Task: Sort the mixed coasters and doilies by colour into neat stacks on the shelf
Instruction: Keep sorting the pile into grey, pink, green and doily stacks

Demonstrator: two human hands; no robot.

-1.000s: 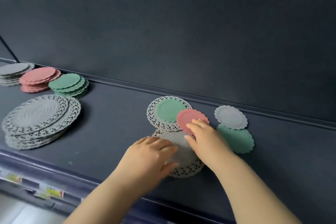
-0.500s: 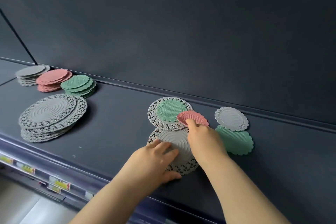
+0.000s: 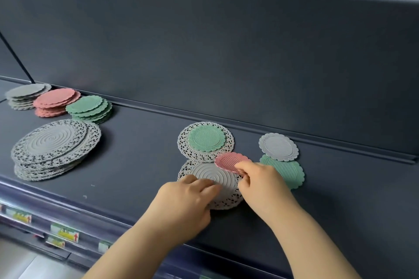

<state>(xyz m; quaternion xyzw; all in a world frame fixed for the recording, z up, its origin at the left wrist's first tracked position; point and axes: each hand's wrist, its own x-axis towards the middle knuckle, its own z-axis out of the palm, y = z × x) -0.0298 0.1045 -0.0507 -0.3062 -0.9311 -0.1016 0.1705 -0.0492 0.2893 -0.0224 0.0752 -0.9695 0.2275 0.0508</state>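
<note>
My right hand (image 3: 263,182) pinches a pink coaster (image 3: 229,159) and tilts its edge up off the grey doily (image 3: 217,179) beneath it. My left hand (image 3: 186,199) lies flat on that doily's near side with fingers spread. Behind it a second grey doily (image 3: 184,145) carries a green coaster (image 3: 206,138). To the right a grey coaster (image 3: 278,146) overlaps a green coaster (image 3: 289,171). Sorted stacks stand at the left: grey coasters (image 3: 25,94), pink coasters (image 3: 55,99), green coasters (image 3: 88,106) and large grey doilies (image 3: 53,147).
The dark shelf (image 3: 136,154) has a raised back panel (image 3: 204,52) and a ledge along its rear. Price labels (image 3: 64,232) run along the rail below the front edge. Bare shelf surface lies between the stacks and the loose pieces.
My right hand has closed on the pink coaster and lifted its edge off the doily. My left hand has stayed pressed on the doily. The view has shifted left.
</note>
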